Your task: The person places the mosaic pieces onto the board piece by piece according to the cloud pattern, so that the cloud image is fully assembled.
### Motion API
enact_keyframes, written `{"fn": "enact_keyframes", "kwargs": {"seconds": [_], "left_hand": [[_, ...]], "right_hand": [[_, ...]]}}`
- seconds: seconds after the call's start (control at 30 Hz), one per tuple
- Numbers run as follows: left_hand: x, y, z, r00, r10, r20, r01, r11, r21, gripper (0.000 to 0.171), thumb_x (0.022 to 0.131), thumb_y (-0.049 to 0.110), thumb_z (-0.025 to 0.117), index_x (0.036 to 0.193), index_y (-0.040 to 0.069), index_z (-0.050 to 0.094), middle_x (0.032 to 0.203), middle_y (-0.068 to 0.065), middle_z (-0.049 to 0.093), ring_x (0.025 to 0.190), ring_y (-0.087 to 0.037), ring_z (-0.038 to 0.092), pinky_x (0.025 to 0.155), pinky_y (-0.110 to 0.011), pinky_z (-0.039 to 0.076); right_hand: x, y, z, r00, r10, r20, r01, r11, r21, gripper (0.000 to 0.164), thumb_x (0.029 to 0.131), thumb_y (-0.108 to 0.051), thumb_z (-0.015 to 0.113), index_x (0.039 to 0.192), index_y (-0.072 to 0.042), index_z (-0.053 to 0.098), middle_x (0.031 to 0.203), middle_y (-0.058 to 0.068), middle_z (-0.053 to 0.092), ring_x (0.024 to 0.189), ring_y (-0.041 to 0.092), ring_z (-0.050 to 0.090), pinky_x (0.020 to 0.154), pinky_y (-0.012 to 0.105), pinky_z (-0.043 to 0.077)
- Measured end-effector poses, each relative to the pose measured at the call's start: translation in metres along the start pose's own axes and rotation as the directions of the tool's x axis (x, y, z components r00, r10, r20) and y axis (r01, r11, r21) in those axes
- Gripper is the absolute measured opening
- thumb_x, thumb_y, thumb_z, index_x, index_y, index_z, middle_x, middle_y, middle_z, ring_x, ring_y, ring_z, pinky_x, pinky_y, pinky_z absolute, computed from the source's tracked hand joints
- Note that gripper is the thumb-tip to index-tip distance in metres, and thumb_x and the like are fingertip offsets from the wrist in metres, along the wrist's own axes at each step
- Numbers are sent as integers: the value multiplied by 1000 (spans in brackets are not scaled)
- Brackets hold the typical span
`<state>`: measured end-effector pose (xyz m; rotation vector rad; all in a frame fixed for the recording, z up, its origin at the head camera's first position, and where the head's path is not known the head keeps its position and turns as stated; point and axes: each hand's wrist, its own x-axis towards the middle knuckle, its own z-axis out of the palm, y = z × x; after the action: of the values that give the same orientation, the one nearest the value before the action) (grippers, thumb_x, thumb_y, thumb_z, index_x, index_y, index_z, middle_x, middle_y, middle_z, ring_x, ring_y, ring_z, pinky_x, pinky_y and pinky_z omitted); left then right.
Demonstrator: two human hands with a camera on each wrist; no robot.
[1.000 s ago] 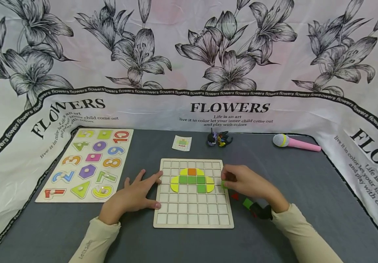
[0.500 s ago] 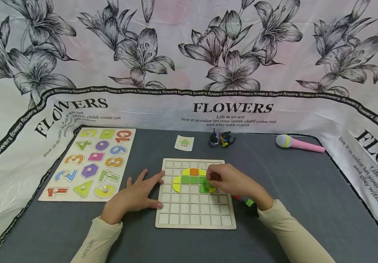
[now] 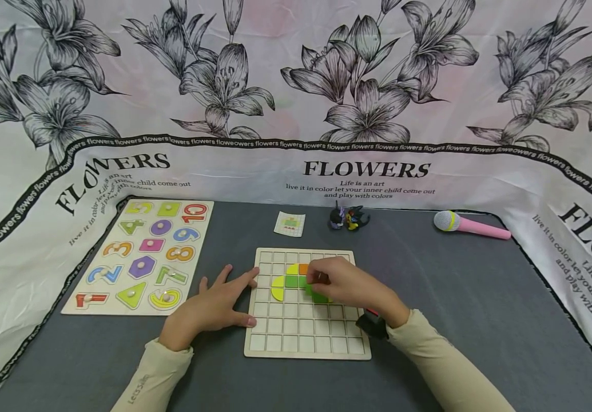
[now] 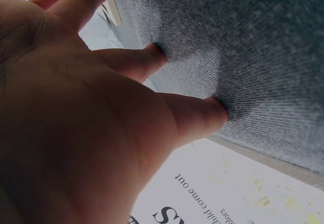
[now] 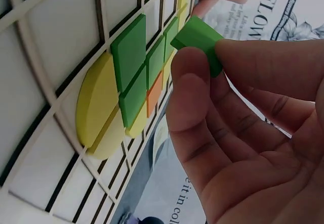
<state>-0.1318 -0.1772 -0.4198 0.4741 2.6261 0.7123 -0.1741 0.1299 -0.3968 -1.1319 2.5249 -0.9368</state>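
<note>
A wooden grid board (image 3: 306,343) lies flat on the grey table. Yellow rounded pieces (image 3: 277,289), an orange tile (image 3: 303,269) and green square tiles (image 5: 129,52) sit in its cells. Between thumb and index finger, my right hand (image 3: 352,283) pinches another green square tile (image 5: 197,37), held tilted just above the board. My left hand (image 3: 208,312) is spread, with thumb and a fingertip touching the board's left edge; two other fingertips press the tabletop in the left wrist view. The right hand hides part of the coloured pieces in the head view.
A number-and-shape puzzle board (image 3: 143,289) lies to the left. Behind the grid are a small pattern card (image 3: 290,224) and two dark figurines (image 3: 356,218). A pink toy microphone (image 3: 473,226) lies at the back right. Loose pieces by my right wrist are mostly covered.
My right hand has moved left with the green tile, from the board's right edge to over the coloured pieces. The left hand has kept its place at the board's edge.
</note>
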Motion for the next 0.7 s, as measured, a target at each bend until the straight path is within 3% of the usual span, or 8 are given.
{"fn": "enact_keyframes", "kwargs": {"seconds": [0.3,0.7], "left_hand": [[0,0,0,1000,-3,3,3,1000,5,105,86,38,92,170,16,32,159,-3,55,161,-50,8,114,-85,0],[0,1,0,1000,-7,3,7,1000,8,105,86,37,92,170,16,32,160,-4,54,161,-50,8,114,-84,0]], "right_hand": [[9,-1,6,1000,-30,5,30,999,-30,14,98,4,72,95,-10,73,89,-6,69,78,5,60,74,31,55],[17,2,15,999,8,34,-5,998,-69,18,96,5,70,90,-11,69,82,-8,64,72,6,54,70,29,51]]}}
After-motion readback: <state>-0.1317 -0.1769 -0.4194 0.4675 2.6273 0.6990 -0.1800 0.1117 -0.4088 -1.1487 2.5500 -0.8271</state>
